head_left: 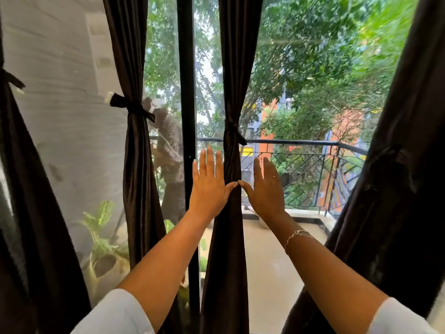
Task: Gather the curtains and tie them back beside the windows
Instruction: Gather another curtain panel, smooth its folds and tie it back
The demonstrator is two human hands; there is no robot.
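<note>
Far left: first curtain (29, 189), dark, cinched high up by first tie (12, 80), flaring wide below. Behind it, pale wall (60, 104) seen through glass.

Next along: second curtain (137, 165), gathered into a narrow column and bound by second tie (131, 106), with loose ends sticking out on both sides. Low beside it, outside the glass, plant (101, 227) in a pale pot.

Then black frame (186, 92), upright, just left of the centre.

Centre: left hand (209, 186), raised flat with fingers straight and close together, pointing up, palm towards the glass. Sits just left of middle curtain (232, 68), thumb stretched across the cloth. White sleeve (115, 314) pushed back up the forearm.

Middle curtain itself: bunched tight, knotted by middle tie (234, 131) just above the fingertips, hanging between both hands.

Right hand (266, 189): likewise flat and spread, fingers straight, just right of the same curtain, thumb reaching in. Thumb tips almost meeting on the cloth; contact between them too fine to tell. Nothing gripped or pinched by either hand. Ring on one finger, bracelet (297, 235) at the wrist.

Beyond: balcony railing (301, 142), trees (313, 56), orange buildings.

Far right: right curtain (397, 189), leaning inward, gathered by right tie (395, 160), dark and blurred.
</note>
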